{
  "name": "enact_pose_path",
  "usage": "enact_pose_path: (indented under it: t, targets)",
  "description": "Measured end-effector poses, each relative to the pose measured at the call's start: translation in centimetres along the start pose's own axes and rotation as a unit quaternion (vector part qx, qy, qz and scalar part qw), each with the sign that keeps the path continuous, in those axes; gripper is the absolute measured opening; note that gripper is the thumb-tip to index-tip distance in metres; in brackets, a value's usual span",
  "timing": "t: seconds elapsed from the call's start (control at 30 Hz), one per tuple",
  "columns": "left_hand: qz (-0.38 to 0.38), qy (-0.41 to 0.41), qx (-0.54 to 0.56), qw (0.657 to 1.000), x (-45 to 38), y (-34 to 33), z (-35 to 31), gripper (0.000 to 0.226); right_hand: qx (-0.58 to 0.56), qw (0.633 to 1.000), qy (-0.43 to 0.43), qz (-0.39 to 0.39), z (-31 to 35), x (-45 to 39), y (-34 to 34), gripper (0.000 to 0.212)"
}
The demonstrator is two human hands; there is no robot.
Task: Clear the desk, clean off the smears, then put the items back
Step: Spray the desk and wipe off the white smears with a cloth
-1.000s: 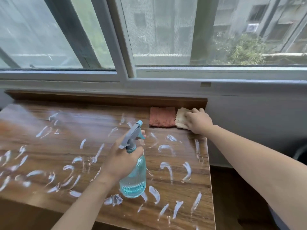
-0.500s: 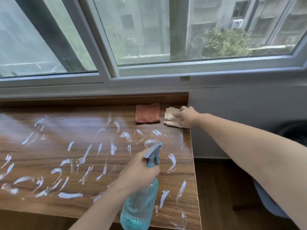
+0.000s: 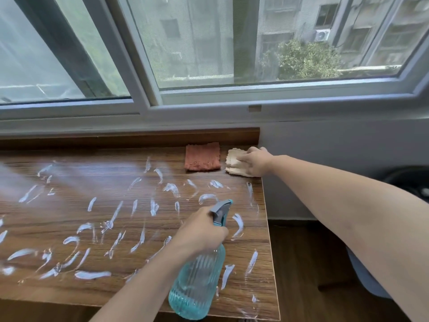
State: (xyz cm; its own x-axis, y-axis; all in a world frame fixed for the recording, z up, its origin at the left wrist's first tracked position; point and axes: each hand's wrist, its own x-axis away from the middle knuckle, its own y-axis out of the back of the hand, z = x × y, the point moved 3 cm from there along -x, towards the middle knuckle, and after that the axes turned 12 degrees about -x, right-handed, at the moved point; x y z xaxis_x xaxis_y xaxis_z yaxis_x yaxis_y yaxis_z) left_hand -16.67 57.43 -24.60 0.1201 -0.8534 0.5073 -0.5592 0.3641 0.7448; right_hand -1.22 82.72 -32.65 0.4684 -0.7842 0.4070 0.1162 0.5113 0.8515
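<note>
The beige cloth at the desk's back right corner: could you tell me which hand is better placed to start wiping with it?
Probably the right hand: it already rests on the beige cloth, while the left hand grips the spray bottle.
</note>
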Motion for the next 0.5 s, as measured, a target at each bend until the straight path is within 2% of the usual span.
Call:
enact_pose_path:
  t: [0.17, 0.27, 0.4, 0.5]
  targets:
    - [0.003, -0.003, 0.048, 0.999, 0.7, 0.5, 1.2, 0.024, 0.033, 0.998, 0.043, -0.039, -0.5, 0.0, -0.4, 0.055]
    - [-0.02, -0.002, 0.094, 0.995, 1.4, 1.0, 2.3, 0.016, 0.02, 0.996, 0.064, -0.062, -0.6, 0.0, -0.7, 0.055]
    - [-0.066, 0.002, 0.13, 0.989, 2.7, 2.1, 3.3, 0.02, 0.028, 0.991, 0.06, -0.118, -0.5, 1.1, -1.5, 0.043]
    - [-0.08, -0.007, 0.137, 0.987, 3.6, 2.7, 3.5, 0.023, 0.025, 0.984, 0.097, -0.148, 0.1, 4.2, -3.5, 0.033]
